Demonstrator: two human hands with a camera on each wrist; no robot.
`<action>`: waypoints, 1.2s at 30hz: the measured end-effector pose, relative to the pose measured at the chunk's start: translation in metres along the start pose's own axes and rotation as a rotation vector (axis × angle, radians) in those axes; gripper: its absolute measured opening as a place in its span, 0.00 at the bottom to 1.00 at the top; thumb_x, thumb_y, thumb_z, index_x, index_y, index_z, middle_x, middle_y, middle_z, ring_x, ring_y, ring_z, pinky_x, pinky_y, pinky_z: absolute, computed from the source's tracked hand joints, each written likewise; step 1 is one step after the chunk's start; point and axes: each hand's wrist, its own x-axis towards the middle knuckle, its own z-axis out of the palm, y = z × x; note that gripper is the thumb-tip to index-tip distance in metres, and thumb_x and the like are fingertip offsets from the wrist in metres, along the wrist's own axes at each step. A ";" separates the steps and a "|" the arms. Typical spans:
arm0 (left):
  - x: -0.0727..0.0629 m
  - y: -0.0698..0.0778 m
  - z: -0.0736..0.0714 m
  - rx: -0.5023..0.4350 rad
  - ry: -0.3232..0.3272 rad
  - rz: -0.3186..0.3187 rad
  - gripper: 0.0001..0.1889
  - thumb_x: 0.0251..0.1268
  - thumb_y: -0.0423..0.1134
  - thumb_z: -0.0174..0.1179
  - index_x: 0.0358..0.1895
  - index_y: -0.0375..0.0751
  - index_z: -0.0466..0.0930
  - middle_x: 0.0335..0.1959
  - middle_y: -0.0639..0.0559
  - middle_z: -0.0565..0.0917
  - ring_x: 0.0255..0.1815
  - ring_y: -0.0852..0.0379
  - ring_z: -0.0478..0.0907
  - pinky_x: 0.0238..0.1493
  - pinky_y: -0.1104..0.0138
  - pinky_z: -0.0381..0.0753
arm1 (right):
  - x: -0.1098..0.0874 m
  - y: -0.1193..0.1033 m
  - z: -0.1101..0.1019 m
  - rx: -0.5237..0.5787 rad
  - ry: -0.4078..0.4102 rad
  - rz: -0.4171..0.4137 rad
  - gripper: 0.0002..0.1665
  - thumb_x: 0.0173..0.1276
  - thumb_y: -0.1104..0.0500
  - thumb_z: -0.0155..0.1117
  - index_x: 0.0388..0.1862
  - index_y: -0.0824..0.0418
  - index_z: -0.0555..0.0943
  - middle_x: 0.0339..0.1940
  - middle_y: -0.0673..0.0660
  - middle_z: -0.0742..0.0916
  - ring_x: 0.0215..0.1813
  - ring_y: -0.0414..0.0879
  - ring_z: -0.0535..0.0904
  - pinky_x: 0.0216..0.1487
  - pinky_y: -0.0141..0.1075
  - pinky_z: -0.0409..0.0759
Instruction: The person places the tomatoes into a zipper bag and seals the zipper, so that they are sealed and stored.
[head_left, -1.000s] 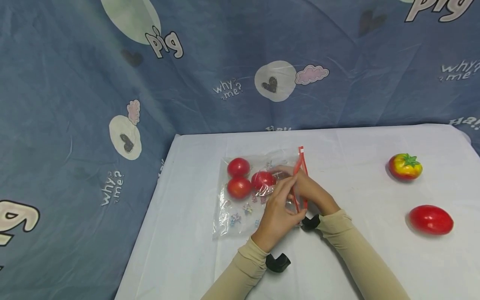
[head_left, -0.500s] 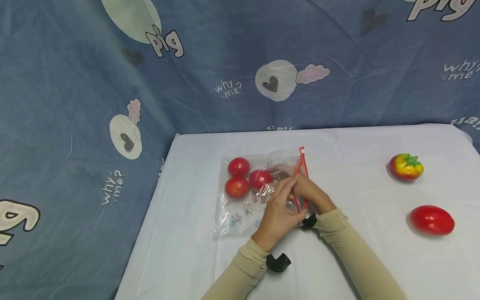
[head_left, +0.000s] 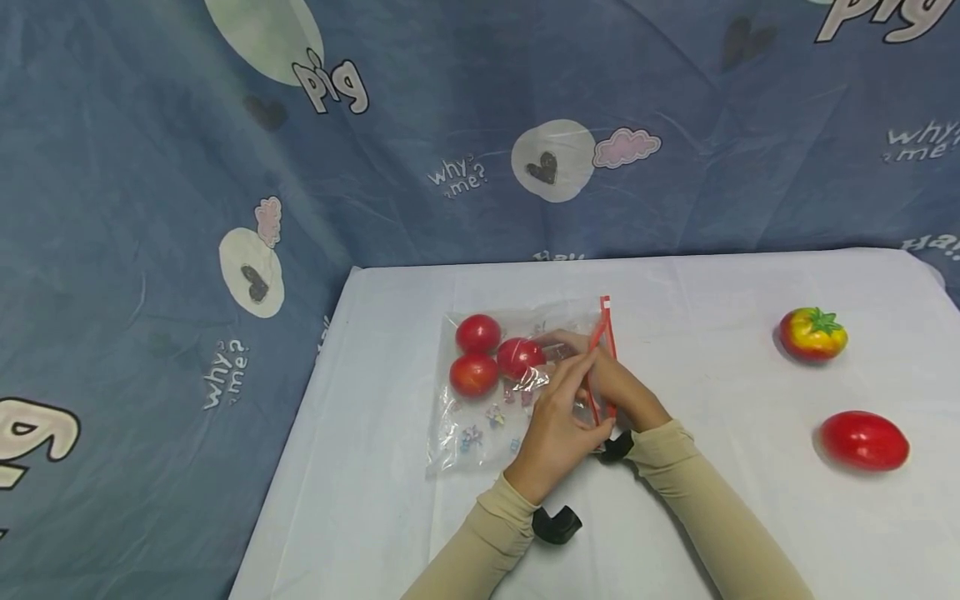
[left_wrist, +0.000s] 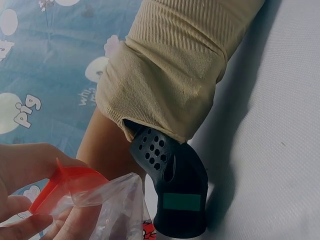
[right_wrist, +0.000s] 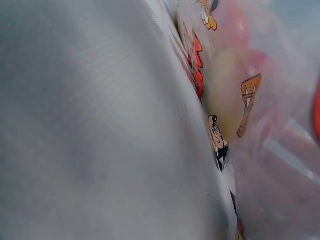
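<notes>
A clear zip bag [head_left: 480,454] with a red zip edge [head_left: 613,350] and cartoon prints lies flat. Three round red tomatoes sit in it: an upper one [head_left: 477,334], a lower one [head_left: 474,375] and one to their right [head_left: 521,358]. My left hand [head_left: 558,421] pinches the bag's red edge at its mouth; the left wrist view shows the fingers [left_wrist: 30,162] at the red strip [left_wrist: 67,185]. Through the mouth reaches my right hand [head_left: 618,375], its extended fingers close to the right tomato's side. My left hand and the bag partly hide it.
A yellow-red tomato with a green top [head_left: 812,333] and an oval red one [head_left: 863,440] lie on the right of the white table [head_left: 720,325]. Black wrist devices show below each sleeve, one of them [head_left: 557,525] under the left wrist. A blue printed cloth [head_left: 420,108] hangs behind.
My right hand has moved slightly left into the bag. The right and lower tomatoes in it have shifted a little left. My left hand stays at the red edge.
</notes>
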 end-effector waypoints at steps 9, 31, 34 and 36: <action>0.000 0.001 0.000 -0.004 -0.001 -0.004 0.46 0.53 0.28 0.76 0.78 0.41 0.65 0.74 0.49 0.71 0.44 0.55 0.80 0.29 0.84 0.80 | 0.002 0.005 0.003 0.048 -0.005 0.017 0.24 0.74 0.66 0.60 0.68 0.68 0.75 0.60 0.65 0.86 0.61 0.59 0.83 0.68 0.52 0.79; -0.001 -0.001 0.001 0.014 0.005 0.013 0.47 0.53 0.29 0.77 0.78 0.43 0.64 0.70 0.48 0.73 0.45 0.56 0.80 0.30 0.83 0.79 | -0.001 0.004 0.003 0.082 0.004 0.022 0.25 0.73 0.67 0.60 0.68 0.68 0.74 0.59 0.66 0.86 0.61 0.61 0.83 0.68 0.57 0.77; 0.000 -0.002 0.001 0.018 0.002 0.007 0.47 0.53 0.30 0.77 0.78 0.44 0.65 0.70 0.49 0.73 0.45 0.56 0.80 0.31 0.81 0.81 | -0.001 0.004 0.003 0.092 0.001 0.027 0.25 0.73 0.68 0.60 0.68 0.69 0.74 0.59 0.67 0.86 0.61 0.62 0.82 0.68 0.58 0.77; 0.000 -0.003 0.001 0.018 0.001 0.003 0.47 0.53 0.30 0.77 0.78 0.44 0.65 0.70 0.49 0.73 0.46 0.56 0.80 0.32 0.79 0.83 | -0.001 0.004 0.003 0.097 -0.002 0.030 0.25 0.73 0.68 0.60 0.68 0.68 0.74 0.58 0.66 0.86 0.61 0.61 0.83 0.68 0.57 0.78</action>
